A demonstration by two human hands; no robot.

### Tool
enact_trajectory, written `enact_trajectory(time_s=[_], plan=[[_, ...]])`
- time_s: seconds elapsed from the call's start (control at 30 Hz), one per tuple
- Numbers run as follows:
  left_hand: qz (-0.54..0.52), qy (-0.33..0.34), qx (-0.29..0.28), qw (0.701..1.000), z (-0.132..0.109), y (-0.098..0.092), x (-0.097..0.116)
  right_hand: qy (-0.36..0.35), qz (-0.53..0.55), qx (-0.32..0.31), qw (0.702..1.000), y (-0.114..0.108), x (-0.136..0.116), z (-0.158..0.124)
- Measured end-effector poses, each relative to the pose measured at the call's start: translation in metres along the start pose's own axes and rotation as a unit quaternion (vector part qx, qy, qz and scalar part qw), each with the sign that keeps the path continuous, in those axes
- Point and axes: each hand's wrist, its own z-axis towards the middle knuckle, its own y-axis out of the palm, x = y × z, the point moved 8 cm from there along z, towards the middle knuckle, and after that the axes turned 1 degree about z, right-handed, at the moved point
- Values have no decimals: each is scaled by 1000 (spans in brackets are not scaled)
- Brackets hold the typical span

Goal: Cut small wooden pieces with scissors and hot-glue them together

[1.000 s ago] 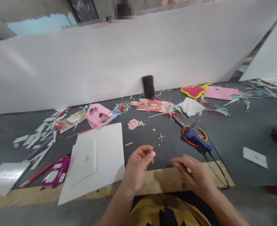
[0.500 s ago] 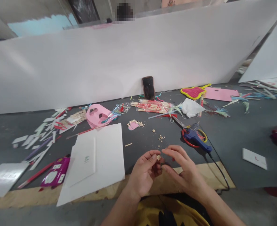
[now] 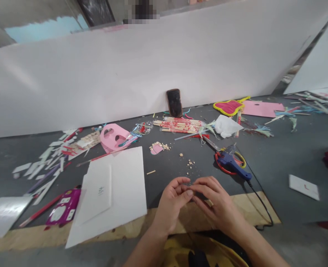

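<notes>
My left hand (image 3: 171,203) and my right hand (image 3: 216,198) meet at the fingertips over the table's near edge. The left thumb and fingers are closed; the small cluster of beige bits seen there a moment ago is now hidden by them. My right fingers are bent and pressed together against the left fingertips, and whatever lies in them cannot be made out. Just beyond the hands are loose beige bits (image 3: 190,162) and a single little cluster (image 3: 181,155). Farther off, more beige pieces (image 3: 164,145) ring a pink rounded card piece (image 3: 156,149).
A blue glue gun (image 3: 230,161) lies over scissors (image 3: 215,145) on the right, its cord running toward me. White sheets (image 3: 129,185) and a purple box (image 3: 64,209) are on the left. Behind stand packed sticks (image 3: 180,125) and a phone (image 3: 174,103) against the white board (image 3: 141,66).
My right fingers have moved in to touch the left ones. The left thumb has shifted forward over the beige cluster, which no longer shows. The view has moved slightly.
</notes>
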Motion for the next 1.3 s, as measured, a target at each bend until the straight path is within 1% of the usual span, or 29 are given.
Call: enact_trajectory(time_s=[0.07, 0.13, 0.23, 0.33, 0.4, 0.47, 0.53, 0.57, 0.6, 0.7, 0.77, 0.83, 0.9, 1.03, 1.17, 1.23, 1.3], plan=[[-7, -12, -2, 1000, 1, 1, -2, 2, 2, -7, 1000, 0, 1, 0], [-5, -19, -1, 1000, 1, 2, -3, 10, 10, 0, 1000, -1, 2, -1], [12, -16, 1, 1000, 2, 2, -4, 18, 20, 10, 1000, 0, 4, -3], [34, -14, -5, 999, 2, 3, -4, 23, 21, 3, 1000, 0, 6, -4], [67, -11, -5, 998, 3, 2, 1, 15, 12, -5, 1000, -5, 9, 0], [141, 4, 8, 990, 6, -3, 14, 5, -14, -16, 1000, -13, 16, 11], [250, 32, 31, 967, 12, -10, 33, 10, -64, -16, 998, -21, 33, 29], [290, 53, 53, 954, 17, -15, 45, 5, -90, -27, 996, -22, 42, 41], [322, 75, 62, 942, 22, -19, 56, 7, -102, -34, 994, -22, 53, 53], [423, 133, 57, 895, 40, -20, 81, 5, -130, -61, 990, -11, 84, 87], [480, 156, 46, 862, 50, -17, 90, 1, -152, -77, 985, 2, 100, 104], [522, 171, 30, 835, 57, -14, 93, -3, -171, -86, 982, 14, 111, 115], [553, 181, 15, 813, 62, -13, 92, -2, -188, -92, 978, 21, 118, 119], [595, 188, -3, 781, 71, -17, 89, 0, -215, -106, 971, 26, 125, 120], [633, 201, -16, 748, 84, -15, 88, 3, -226, -116, 967, 16, 125, 119], [656, 199, -18, 728, 94, -13, 87, 6, -223, -114, 968, 6, 122, 113], [672, 191, -17, 716, 104, -11, 85, 11, -216, -106, 971, -6, 116, 102]])
